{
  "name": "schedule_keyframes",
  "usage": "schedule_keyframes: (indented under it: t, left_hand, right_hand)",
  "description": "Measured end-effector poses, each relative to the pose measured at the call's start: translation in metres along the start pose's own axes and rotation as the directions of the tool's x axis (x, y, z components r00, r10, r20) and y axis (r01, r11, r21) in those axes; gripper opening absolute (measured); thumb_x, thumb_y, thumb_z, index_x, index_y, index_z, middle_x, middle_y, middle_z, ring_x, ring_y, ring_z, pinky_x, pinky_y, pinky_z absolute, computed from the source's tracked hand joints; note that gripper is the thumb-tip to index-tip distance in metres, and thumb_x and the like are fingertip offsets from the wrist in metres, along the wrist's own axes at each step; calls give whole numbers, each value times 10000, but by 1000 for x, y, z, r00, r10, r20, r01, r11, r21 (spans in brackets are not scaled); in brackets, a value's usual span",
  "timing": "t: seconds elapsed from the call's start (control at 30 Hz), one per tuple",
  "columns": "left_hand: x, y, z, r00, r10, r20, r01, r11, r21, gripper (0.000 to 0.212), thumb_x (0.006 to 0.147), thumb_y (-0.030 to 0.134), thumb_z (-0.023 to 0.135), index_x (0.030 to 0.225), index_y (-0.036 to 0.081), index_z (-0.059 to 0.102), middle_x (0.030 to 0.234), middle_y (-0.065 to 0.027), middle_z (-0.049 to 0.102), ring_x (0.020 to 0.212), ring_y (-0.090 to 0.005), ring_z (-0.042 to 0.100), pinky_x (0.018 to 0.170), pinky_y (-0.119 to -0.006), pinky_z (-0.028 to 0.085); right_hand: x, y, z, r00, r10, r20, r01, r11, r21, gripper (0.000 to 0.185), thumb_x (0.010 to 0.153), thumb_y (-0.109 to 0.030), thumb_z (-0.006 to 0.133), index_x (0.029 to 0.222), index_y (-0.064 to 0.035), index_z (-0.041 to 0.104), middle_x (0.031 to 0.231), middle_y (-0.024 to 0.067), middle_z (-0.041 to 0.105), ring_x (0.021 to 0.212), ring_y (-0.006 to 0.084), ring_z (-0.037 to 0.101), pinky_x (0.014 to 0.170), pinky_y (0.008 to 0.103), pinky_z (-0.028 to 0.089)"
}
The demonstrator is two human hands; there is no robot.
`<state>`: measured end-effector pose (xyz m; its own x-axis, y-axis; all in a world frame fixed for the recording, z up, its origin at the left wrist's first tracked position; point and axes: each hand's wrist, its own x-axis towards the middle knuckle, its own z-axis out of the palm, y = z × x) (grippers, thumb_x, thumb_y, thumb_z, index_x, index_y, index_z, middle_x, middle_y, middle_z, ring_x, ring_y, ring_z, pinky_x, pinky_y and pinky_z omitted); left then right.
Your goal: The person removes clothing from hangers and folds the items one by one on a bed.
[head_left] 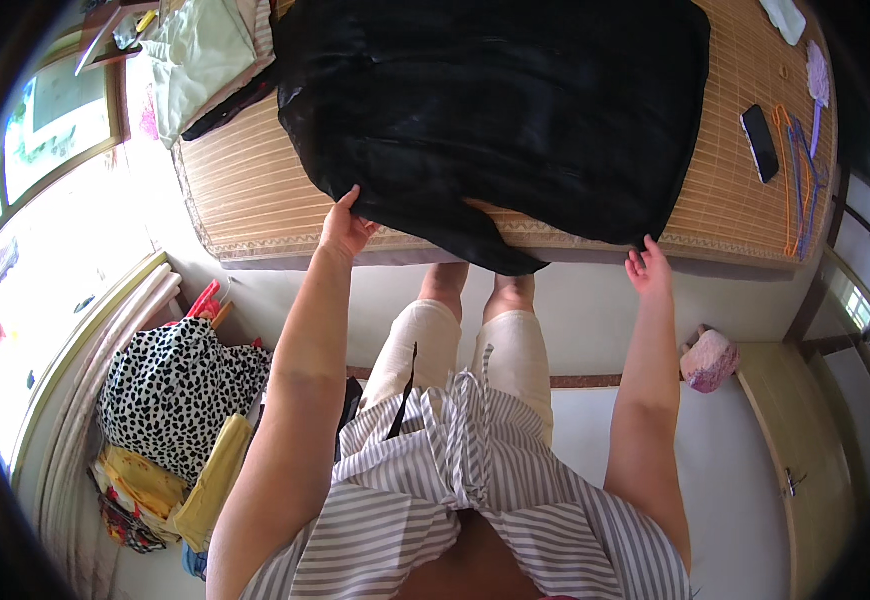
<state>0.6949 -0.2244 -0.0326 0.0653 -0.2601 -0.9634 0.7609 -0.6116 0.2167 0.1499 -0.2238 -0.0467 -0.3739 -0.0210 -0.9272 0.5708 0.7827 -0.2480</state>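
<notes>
A black garment [510, 112] of smooth, slightly shiny cloth lies spread over the bamboo mat on the bed. One narrow part of it, seemingly a sleeve, droops over the bed's near edge in the middle. At the garment's lower left edge, my left hand [350, 223] pinches the cloth between thumb and fingers. My right hand [648, 264] grips its lower right corner with the fingertips, at the mat's near edge. A gap between the sleeve and the body shows some of the mat [240, 202].
Pale folded clothes [198, 64] lie at the bed's upper left. On the right are a black phone [760, 144], orange and blue hangers [799, 180] and a purple duster [817, 82]. A spotted cloth [179, 390] and yellow clothes [213, 480] are piled at lower left, beside a curtain [97, 420].
</notes>
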Motion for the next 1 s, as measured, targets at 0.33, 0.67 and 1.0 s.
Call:
schedule_keyframes:
  t: [0.33, 0.67, 1.0]
  left_hand:
    - [6, 0, -58, 953, -130, 274, 180, 970, -166, 354, 961, 321, 409, 1141, 35, 513, 1070, -115, 633, 898, -240, 640, 725, -321, 550]
    - [-40, 70, 84, 915, 117, 387, 61, 906, -418, 371, 962, 249, 388, 1171, -39, 493, 1182, -186, 566, 1097, -308, 552, 930, -424, 463]
    - [18, 92, 168, 952, 301, 63, -277, 928, -249, 512, 966, 298, 354, 1319, -63, 269, 1409, -248, 283, 1323, -386, 269, 1105, -497, 209]
  right_hand:
    - [7, -19, -36, 981, -165, 105, 138, 965, 223, 121, 883, -121, 584, 963, -81, 503, 884, 90, 590, 778, 232, 608, 727, 346, 538]
    - [-18, -127, 17, 893, -345, 287, 241, 908, 341, 265, 878, -105, 584, 1133, -56, 530, 1027, 99, 574, 859, 192, 588, 766, 341, 531]
    - [-59, -48, 124, 522, -740, 424, 853, 449, -266, 199, 890, -54, 522, 1086, -78, 548, 887, 47, 569, 781, 134, 594, 705, 243, 489]
